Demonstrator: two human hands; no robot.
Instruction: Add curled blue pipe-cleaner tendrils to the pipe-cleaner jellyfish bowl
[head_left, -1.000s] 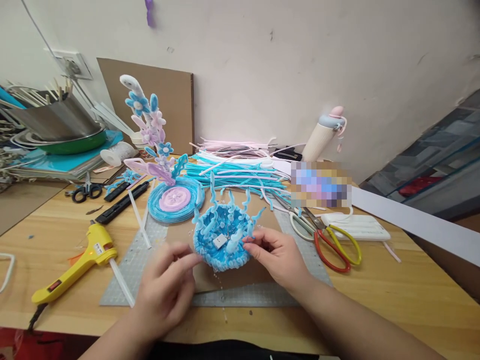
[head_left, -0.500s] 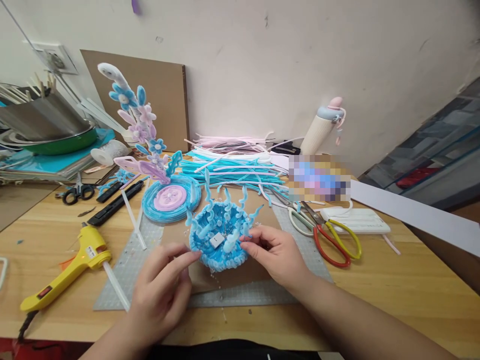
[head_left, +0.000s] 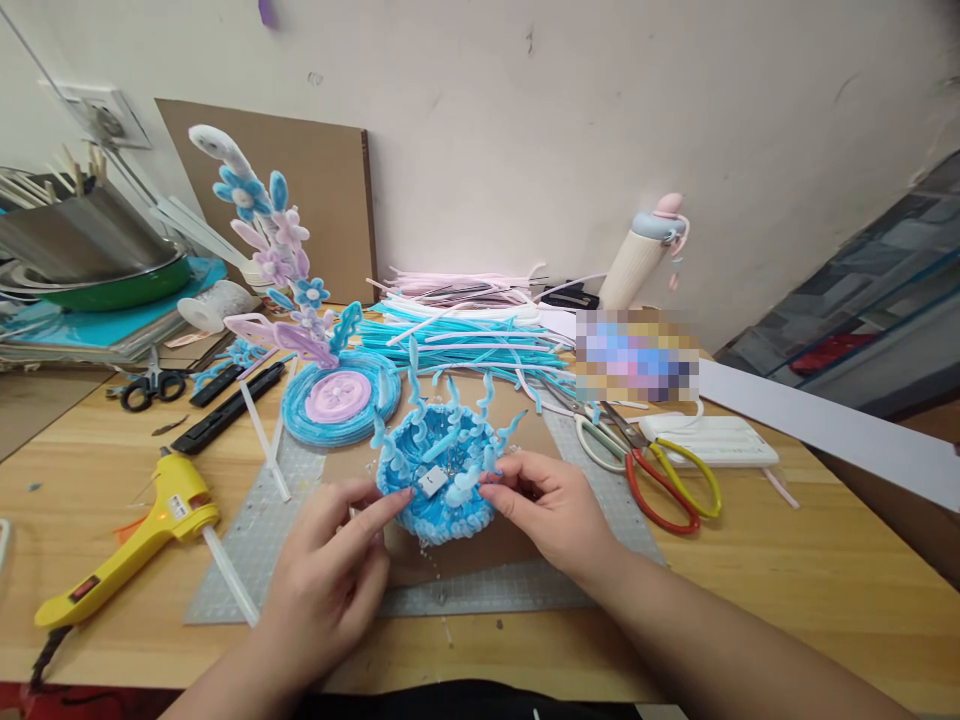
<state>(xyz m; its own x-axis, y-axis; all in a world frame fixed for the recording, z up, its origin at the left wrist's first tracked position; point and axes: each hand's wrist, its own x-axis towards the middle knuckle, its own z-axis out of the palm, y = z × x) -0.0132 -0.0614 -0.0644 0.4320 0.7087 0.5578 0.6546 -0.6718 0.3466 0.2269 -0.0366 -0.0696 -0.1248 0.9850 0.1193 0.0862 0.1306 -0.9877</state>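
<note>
A blue fuzzy bowl-shaped piece [head_left: 450, 525] with curly light-blue strands round its rim lies open side up on brown cardboard. Inside it is a small white square block [head_left: 432, 481]. My left hand [head_left: 337, 560] is at the left rim, its index finger reaching just over the edge near the block and the fingers loosely apart. On the right, my right hand [head_left: 555, 505] pinches the rim of the blue piece between thumb and index finger. Behind the left side stands a pipe-cleaner flower stem [head_left: 274, 250] on a round blue and pink base [head_left: 341, 400].
A yellow glue gun [head_left: 135, 540] lies at the left, near black-handled scissors [head_left: 154, 385]. Pipe cleaners [head_left: 465, 340] are heaped behind. Red-and-yellow-handled scissors [head_left: 664, 485], a white power bank [head_left: 709, 440] and a bottle [head_left: 641, 255] are at the right.
My left index finger has moved a little to the right and up, over the rim of the blue piece. My right hand has stayed at the right rim. The view has shifted slightly.
</note>
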